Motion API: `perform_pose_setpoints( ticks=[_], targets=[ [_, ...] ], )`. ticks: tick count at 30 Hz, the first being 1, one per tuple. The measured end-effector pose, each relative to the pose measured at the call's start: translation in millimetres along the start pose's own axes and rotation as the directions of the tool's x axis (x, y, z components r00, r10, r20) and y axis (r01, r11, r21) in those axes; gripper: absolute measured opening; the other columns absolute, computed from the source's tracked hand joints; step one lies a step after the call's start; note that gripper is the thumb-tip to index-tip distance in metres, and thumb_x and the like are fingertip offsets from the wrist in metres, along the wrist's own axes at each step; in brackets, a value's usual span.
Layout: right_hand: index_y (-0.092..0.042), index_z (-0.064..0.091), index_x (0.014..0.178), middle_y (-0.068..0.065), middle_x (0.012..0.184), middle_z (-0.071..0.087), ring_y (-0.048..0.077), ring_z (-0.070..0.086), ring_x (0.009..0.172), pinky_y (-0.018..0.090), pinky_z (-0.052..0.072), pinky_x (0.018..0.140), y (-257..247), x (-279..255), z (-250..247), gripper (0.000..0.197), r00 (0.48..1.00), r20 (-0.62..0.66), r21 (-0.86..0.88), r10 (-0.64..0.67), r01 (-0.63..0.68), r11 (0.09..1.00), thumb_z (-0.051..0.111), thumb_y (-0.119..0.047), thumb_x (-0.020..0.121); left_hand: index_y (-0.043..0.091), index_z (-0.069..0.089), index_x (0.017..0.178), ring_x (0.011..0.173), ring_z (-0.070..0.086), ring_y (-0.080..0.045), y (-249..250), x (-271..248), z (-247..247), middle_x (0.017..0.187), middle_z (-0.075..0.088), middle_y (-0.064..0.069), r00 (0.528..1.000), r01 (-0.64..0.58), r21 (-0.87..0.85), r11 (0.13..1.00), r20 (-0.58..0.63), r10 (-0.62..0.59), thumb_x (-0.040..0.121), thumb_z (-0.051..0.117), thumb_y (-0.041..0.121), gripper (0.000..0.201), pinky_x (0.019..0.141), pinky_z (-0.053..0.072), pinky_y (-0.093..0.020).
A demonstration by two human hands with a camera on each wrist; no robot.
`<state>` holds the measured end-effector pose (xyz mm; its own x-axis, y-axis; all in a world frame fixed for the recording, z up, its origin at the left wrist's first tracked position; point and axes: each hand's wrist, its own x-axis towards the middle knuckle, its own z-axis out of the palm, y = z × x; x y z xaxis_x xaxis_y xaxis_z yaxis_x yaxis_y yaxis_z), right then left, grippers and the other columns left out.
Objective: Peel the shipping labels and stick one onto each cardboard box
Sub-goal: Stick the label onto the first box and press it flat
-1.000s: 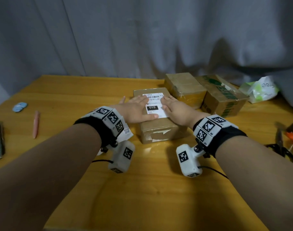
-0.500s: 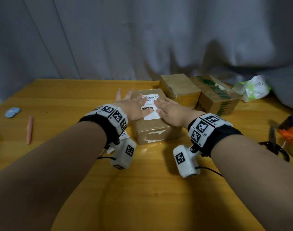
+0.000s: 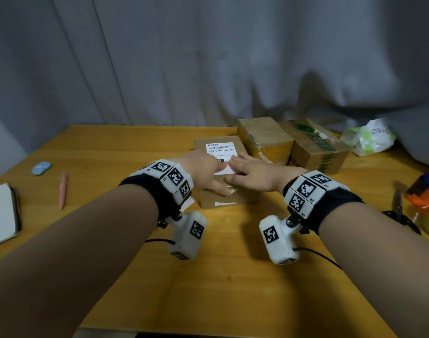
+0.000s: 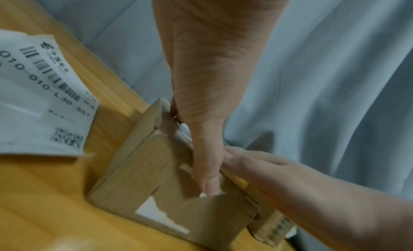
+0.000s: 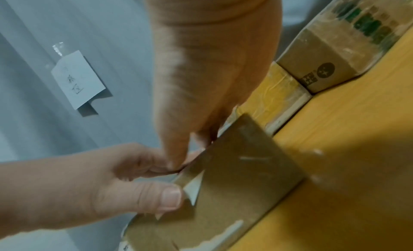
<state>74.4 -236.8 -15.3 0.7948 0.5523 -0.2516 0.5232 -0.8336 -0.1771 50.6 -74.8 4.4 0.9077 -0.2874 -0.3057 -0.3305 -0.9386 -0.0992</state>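
A small cardboard box (image 3: 233,201) stands mid-table with a white shipping label (image 3: 219,150) stuck on its top. My left hand (image 3: 201,169) lies on the label's near left part, its thumb (image 4: 208,182) straight down the box's front face (image 4: 156,175). My right hand (image 3: 252,174) presses flat on the label's near right part. Two more cardboard boxes, a plain taped one (image 3: 264,137) and a green-printed one (image 3: 315,150), sit right behind, with no label showing. Another barcode label sheet (image 4: 40,96) shows by my left wrist.
On the wooden table (image 3: 208,276) lie a notebook (image 3: 1,213), a pink pen (image 3: 63,191) and a blue object (image 3: 41,167) at the left. Scissors (image 3: 398,208), an orange and blue item (image 3: 425,196) and a plastic bag (image 3: 369,140) are at the right. A grey curtain (image 3: 208,57) hangs behind.
Both hands have slid from the label's sides and middle toward its near end. The barcode at the far end is now uncovered, and my left thumb has come down over the box's front edge.
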Motion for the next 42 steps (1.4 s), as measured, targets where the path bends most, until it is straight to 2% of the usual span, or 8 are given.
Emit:
perform_pose_setpoints(
  ticks=[3, 6, 10, 13, 17, 29, 36, 42],
  targets=[
    [-0.019, 0.021, 0.149, -0.002, 0.159, 0.017, 0.013, 0.005, 0.148, 0.046, -0.01, 0.118, 2.3, -0.5, -7.8, 0.069, 0.997, -0.003, -0.151, -0.073, 0.072, 0.986, 0.039, -0.055, 0.093, 0.019, 0.042, 0.138, 0.106, 0.056, -0.023, -11.8, 5.2, -3.0, 0.122, 0.059, -0.005, 0.998, 0.039, -0.012, 0.999, -0.043, -0.04, 0.08, 0.051, 0.066, 0.076, 0.088, 0.046, -0.033],
    [-0.018, 0.035, 0.144, 0.002, 0.151, 0.036, 0.019, 0.024, 0.143, 0.042, -0.001, 0.118, 2.7, 18.2, -14.3, 0.053, 0.995, -0.061, -0.246, -0.074, 0.057, 0.968, 0.046, -0.034, 0.095, 0.017, 0.047, 0.135, 0.105, 0.056, -0.023, -20.8, 15.3, -5.9, 0.12, 0.061, -0.006, 0.995, 0.053, 0.035, 0.998, -0.091, -0.05, 0.085, 0.049, 0.06, 0.066, 0.083, 0.046, -0.032],
    [-0.016, 0.05, 0.132, 0.009, 0.133, 0.055, 0.03, 0.05, 0.121, 0.042, 0.038, 0.107, -0.1, 49.2, -20.1, 0.041, 0.99, -0.143, -0.138, -0.007, -0.013, 0.99, 0.052, -0.027, 0.093, 0.016, 0.058, 0.124, 0.101, 0.057, -0.025, -39.6, 31.8, -7.5, 0.113, 0.063, -0.007, 0.985, 0.099, -0.01, 0.995, -0.139, -0.099, 0.086, 0.053, 0.055, 0.055, 0.082, 0.046, -0.033],
    [-0.014, 0.059, 0.123, 0.011, 0.12, 0.06, 0.03, 0.057, 0.109, 0.036, 0.048, 0.092, -1.4, 67.8, -23.3, 0.034, 0.981, -0.195, -0.089, 0.025, -0.043, 0.995, 0.056, -0.025, 0.091, 0.011, 0.066, 0.109, 0.091, 0.059, -0.024, -53.7, 45.1, -5.4, 0.099, 0.067, -0.008, 0.976, 0.111, -0.071, 0.991, -0.18, -0.122, 0.084, 0.057, 0.052, 0.049, 0.077, 0.046, -0.035],
    [-0.012, 0.067, 0.103, 0.011, 0.105, 0.064, 0.027, 0.059, 0.092, 0.029, 0.043, 0.073, 2.3, 79.6, -22.3, 0.02, 0.962, -0.269, -0.052, 0.054, -0.071, 0.996, 0.06, -0.024, 0.089, 0.011, 0.068, 0.106, 0.091, 0.06, -0.024, -62.7, 53.5, -4.5, 0.1, 0.069, -0.008, 0.963, 0.123, -0.125, 0.985, -0.225, -0.148, 0.082, 0.061, 0.051, 0.048, 0.074, 0.045, -0.033],
    [-0.015, 0.063, 0.11, 0.009, 0.11, 0.061, 0.028, 0.059, 0.098, 0.037, 0.052, 0.08, -18.2, 66.4, -23.2, 0.024, 0.928, -0.37, -0.104, 0.032, -0.076, 0.992, 0.056, -0.024, 0.088, 0.01, 0.066, 0.109, 0.1, 0.059, -0.023, -83.1, 17.1, -8.9, 0.109, 0.066, -0.007, 0.91, 0.194, -0.36, 0.912, -0.281, -0.304, 0.088, 0.06, 0.036, 0.034, 0.082, 0.043, -0.03],
    [-0.017, 0.068, 0.107, 0.005, 0.107, 0.064, 0.024, 0.061, 0.095, 0.038, 0.055, 0.082, -30.9, 41.7, -7.8, 0.025, 0.935, -0.355, 0.042, 0.024, -0.01, 0.999, 0.053, -0.03, 0.09, 0.016, 0.047, 0.134, 0.121, 0.05, -0.024, -84.2, -18.4, 3.7, 0.134, 0.053, -0.005, 0.924, 0.278, -0.39, 0.878, -0.14, -0.355, 0.087, 0.06, 0.039, 0.054, 0.1, 0.04, -0.035],
    [-0.014, 0.069, 0.107, 0.004, 0.102, 0.068, 0.021, 0.061, 0.097, 0.029, 0.049, 0.084, -39.0, 21.9, 10.3, 0.023, 0.933, -0.354, 0.269, 0.064, 0.036, 0.963, 0.053, -0.022, 0.093, 0.017, 0.042, 0.137, 0.118, 0.054, -0.024, -86.1, -36.3, 36.6, 0.134, 0.053, -0.006, 0.884, 0.332, -0.466, 0.82, -0.151, -0.443, 0.087, 0.061, 0.035, 0.056, 0.094, 0.043, -0.033]
  ],
)
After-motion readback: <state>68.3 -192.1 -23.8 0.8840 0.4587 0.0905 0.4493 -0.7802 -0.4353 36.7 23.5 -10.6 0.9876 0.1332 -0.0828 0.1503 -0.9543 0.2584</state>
